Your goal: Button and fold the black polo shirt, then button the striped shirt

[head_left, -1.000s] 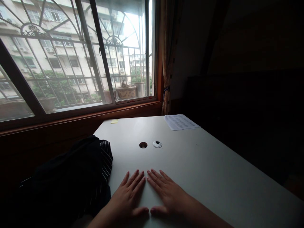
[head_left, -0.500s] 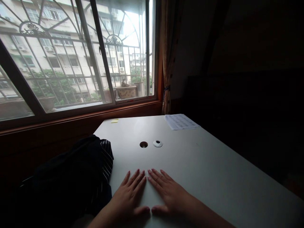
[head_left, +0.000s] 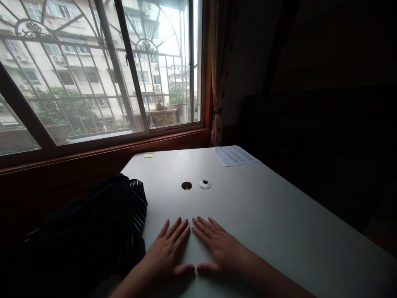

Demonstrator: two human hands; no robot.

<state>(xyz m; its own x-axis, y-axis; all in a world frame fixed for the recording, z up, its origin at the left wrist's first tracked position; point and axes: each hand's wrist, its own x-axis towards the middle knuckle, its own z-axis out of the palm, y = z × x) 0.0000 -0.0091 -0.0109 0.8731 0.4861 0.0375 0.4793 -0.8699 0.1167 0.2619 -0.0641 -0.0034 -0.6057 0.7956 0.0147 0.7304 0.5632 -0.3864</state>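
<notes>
My left hand (head_left: 170,247) lies palm down on the white table (head_left: 279,231), fingers stretched out and nothing in it. Beside it my right hand (head_left: 218,247) rests flat the same way, also holding nothing. The two thumbs almost meet, and the fingertips of both hands point toward each other with a small gap. Beyond the fingers are a round hole (head_left: 186,186) in the tabletop and, just right of it, a white ring-shaped cover (head_left: 205,184) with a dark opening.
Dark clothing (head_left: 89,223) with a white-striped part is heaped at the table's left edge. Printed sheets (head_left: 237,156) lie at the far right corner, a yellow sticky note (head_left: 148,155) at the far left. Behind stand a barred window (head_left: 93,82) and a tied curtain (head_left: 217,82).
The whole view has shifted slightly, so the table and window sit a little higher in the picture. Both hands keep the same flat pose on the table.
</notes>
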